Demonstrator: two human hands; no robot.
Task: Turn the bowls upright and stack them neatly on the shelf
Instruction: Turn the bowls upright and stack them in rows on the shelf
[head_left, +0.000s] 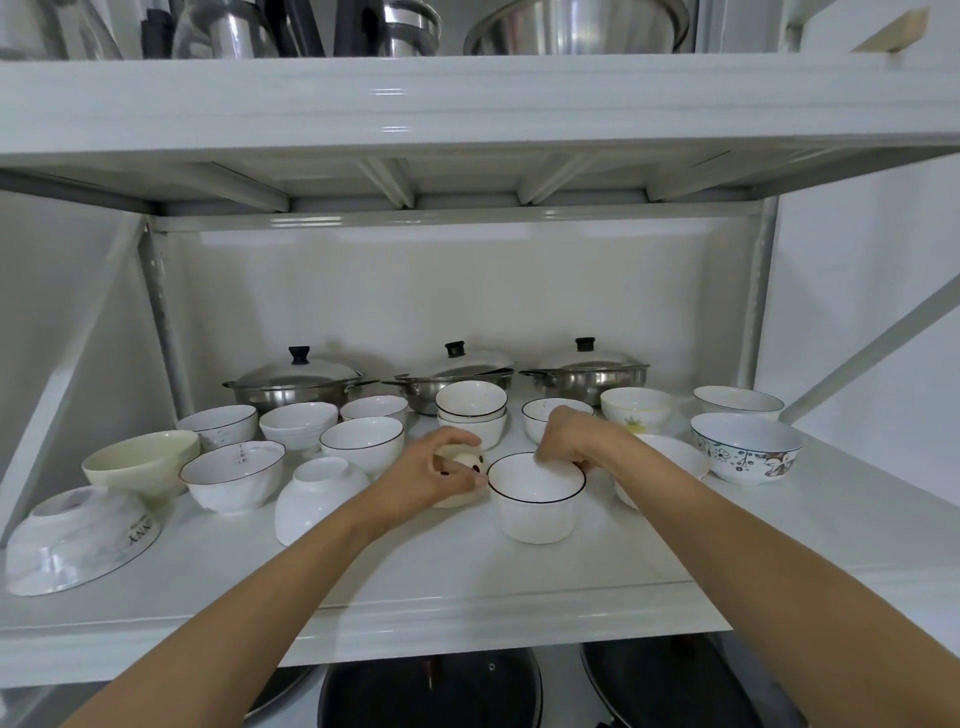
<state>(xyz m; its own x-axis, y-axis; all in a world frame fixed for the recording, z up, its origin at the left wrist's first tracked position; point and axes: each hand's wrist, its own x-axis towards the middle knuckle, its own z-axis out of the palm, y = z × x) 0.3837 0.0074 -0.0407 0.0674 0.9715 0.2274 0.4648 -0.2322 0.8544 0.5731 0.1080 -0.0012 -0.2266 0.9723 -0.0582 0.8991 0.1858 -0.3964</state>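
Several bowls stand on the white shelf (467, 571). My left hand (431, 470) grips a small cream bowl with dark spots (467, 462), which lies overturned at the shelf's middle. My right hand (569, 436) pinches the far rim of an upright white bowl with a black rim (537, 501) just right of it. Two white bowls (471, 408) are stacked upright behind them. An overturned white bowl (319, 493) lies left of my left hand. At far left a large marbled bowl (78, 538) lies upside down. Another white bowl (670, 454) sits tilted behind my right forearm.
Upright bowls fill the left and middle of the shelf, including a cream bowl (140, 460). A floral bowl (745, 447) and two more stand at the right. Three lidded steel pots (296, 382) line the back. Steel cookware sits on the shelf above, dark pans below.
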